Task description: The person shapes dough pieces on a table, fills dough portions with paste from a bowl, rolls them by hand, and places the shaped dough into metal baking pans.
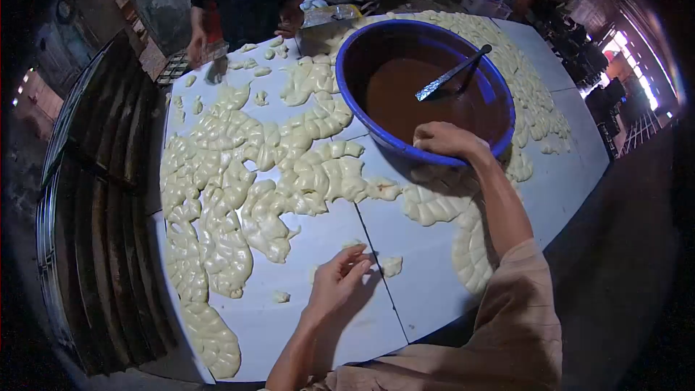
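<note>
My right hand (447,139) is closed at the near rim of a large blue basin (427,157); what its curled fingers hold, if anything, is hidden. Brown filling (405,94) lies in the basin, with a metal spatula (441,81) leaning in it. Over the white table (311,326), my left hand (347,269) has its fingers bent, and a small dough piece (392,266) lies just right of it. Many pale dough pieces (224,246) lie in joined rows to the left, and others (470,246) rest below the basin.
Across the table stands a person in a dark shirt (250,0), one hand (197,47) near a scraper at the far left corner. Dark stacked trays (108,246) stand left of the table. More dough (536,101) lies right of the basin.
</note>
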{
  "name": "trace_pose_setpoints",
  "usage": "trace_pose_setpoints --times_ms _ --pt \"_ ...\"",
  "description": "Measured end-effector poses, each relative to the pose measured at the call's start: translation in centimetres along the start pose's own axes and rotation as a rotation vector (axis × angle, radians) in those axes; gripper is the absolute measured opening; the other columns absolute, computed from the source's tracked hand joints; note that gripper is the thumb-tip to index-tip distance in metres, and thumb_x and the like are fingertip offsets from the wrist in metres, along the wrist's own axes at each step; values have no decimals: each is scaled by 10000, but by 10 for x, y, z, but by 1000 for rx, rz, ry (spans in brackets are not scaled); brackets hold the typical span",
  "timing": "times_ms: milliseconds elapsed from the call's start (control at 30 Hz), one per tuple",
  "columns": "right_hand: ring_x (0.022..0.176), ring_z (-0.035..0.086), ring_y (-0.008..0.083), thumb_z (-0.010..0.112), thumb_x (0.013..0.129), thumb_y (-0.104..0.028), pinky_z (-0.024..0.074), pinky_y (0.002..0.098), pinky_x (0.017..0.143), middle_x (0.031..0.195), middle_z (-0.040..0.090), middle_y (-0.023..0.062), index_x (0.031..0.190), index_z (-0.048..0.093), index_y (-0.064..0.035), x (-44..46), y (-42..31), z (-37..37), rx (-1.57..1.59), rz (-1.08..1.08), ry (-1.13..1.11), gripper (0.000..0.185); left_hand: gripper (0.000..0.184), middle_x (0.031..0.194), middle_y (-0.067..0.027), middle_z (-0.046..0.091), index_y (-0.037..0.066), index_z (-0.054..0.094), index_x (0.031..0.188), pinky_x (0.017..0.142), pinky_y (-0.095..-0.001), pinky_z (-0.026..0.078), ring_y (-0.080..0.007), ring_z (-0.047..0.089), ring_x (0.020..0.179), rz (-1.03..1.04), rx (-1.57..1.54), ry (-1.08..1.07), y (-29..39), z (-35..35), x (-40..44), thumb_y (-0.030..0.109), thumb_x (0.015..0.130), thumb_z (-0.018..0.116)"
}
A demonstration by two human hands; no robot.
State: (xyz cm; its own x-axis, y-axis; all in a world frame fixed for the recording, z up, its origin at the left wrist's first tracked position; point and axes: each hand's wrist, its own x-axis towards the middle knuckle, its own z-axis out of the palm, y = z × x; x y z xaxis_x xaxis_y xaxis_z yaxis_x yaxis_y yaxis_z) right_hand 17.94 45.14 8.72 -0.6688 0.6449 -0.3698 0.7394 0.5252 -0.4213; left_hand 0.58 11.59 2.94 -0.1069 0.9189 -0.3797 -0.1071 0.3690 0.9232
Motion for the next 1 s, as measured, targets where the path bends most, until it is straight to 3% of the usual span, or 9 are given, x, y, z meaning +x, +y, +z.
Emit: trace_pose_setpoints --times_ms 67,167,300,433,533,600,767,867,1000 --pt "842 643 195 604 916 -249 502 356 771 871 674 86 965 654 -17 -11 -6 -3 326 -56 143 242 420 1152 -129 701 19 569 1337 802 -281 526 -156 682 980 71 26 9 -6 4 3 220 976 637" --pt "709 623 120 589 963 -170 521 294 668 829 650 42 915 620 -41 -30 -23 -5 963 -194 234 141 405 1156 -119 694 15 581 1321 830 -278 524 -156 674 985 117 -11 -30 -4 10 14 218 975 636" --pt "687 643 109 604 988 -226 536 240 602 838 652 49 1021 562 -49 -59 -54 15 1395 -245 310 185 452 1233 -142 648 -6 532 1349 936 -352 513 -201 628 1118 90 -198 -117 24 25 29 281 1005 588" --pt "718 643 82 589 997 -203 542 226 619 886 647 29 1033 559 -67 -84 -90 71 1635 -327 283 144 514 1289 -109 611 15 526 1355 968 -399 495 -198 588 1176 90 -546 -75 42 38 30 414 1032 503" --pt "802 633 59 543 1022 -167 529 200 652 951 625 -4 1060 561 -80 -101 -121 121 1700 -144 370 97 516 1244 -73 615 38 549 1328 981 -409 480 -181 574 1154 91 -750 -96 36 31 19 455 1034 475" --pt "867 624 52 542 1022 -146 521 206 719 989 620 -7 1115 549 -83 -112 -136 141 1811 -200 278 113 437 1134 -38 634 52 583 1259 953 -370 488 -144 597 1033 47 -755 -63 22 20 8 415 1028 508" --pt "946 615 108 624 925 -101 514 243 806 1060 617 45 1185 529 -52 -131 -168 178 1673 -224 187 280 295 1034 -39 656 30 619 1163 793 -268 531 -116 634 847 57 -793 134 -6 -19 -18 264 983 629" --pt "1076 605 172 687 853 -65 509 315 903 1235 580 100 1296 500 -26 -138 -188 198 1327 -243 256 483 292 973 -47 673 7 638 1151 773 -261 544 -134 648 837 81 -756 243 -25 -46 -28 236 969 655" --pt "1093 612 225 705 851 -70 515 316 909 1365 492 138 1339 539 -38 -143 -232 220 601 -282 624 517 317 1036 -57 689 -6 676 1162 788 -270 549 -118 644 892 128 -578 318 -26 -61 -50 241 963 668"
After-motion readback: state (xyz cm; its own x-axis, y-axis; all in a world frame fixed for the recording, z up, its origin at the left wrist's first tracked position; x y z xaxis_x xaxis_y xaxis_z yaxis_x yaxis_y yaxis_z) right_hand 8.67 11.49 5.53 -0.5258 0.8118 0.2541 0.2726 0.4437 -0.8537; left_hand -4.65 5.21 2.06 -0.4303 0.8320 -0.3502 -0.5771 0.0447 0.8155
